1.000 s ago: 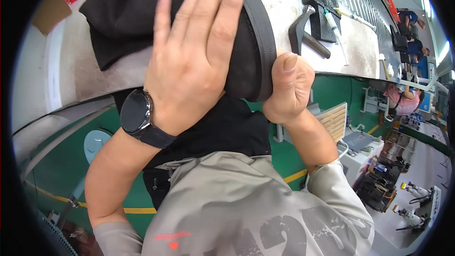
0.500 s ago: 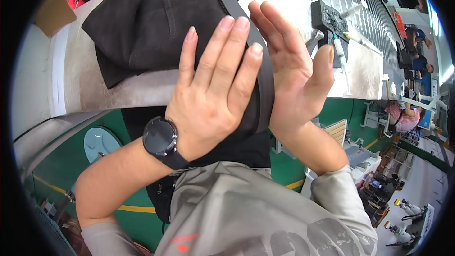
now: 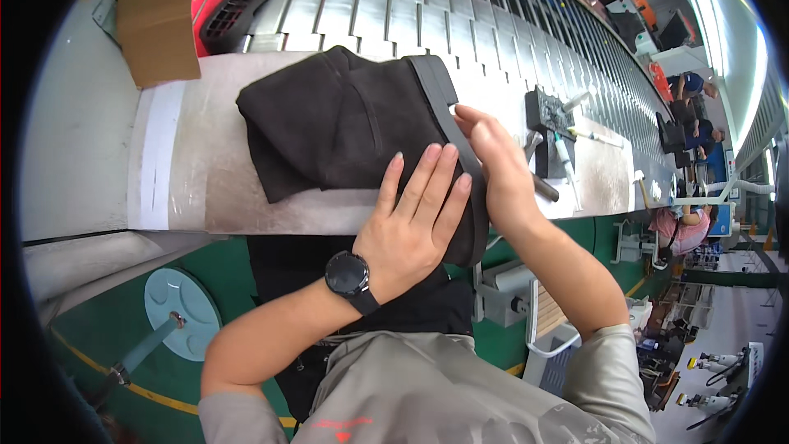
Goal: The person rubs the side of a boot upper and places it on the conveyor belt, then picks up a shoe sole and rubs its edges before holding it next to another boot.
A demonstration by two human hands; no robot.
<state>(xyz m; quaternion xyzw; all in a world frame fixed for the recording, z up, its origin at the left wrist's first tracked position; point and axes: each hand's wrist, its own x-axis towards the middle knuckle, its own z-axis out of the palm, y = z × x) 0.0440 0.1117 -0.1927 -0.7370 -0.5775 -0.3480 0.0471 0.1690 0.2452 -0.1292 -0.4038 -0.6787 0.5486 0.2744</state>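
A black suede-like boot [image 3: 329,123] lies on its side at the near edge of the workbench, its shaft folded to the left. Its thick dark sole [image 3: 460,156] faces right. My left hand [image 3: 403,238] rests flat on the boot's upper close to the sole, fingers stretched out and a black watch on the wrist. Against the outer side of the sole is my right hand [image 3: 503,173], its fingers extended along the sole's edge and slightly bent. The boot sits between both hands.
Right of the boot lie a hammer [image 3: 544,188], a dark block [image 3: 542,108] and slim applicators [image 3: 567,166]. Metal slats [image 3: 386,8] run behind the bench. Cardboard [image 3: 156,16] and another dark shoe [image 3: 243,4] are at far left. A pale blue stool [image 3: 197,321] stands below.
My view has shifted, so bench and boot appear lower. My right hand has turned from palm-up beside the sole to lying against it. My left hand stays spread on the upper.
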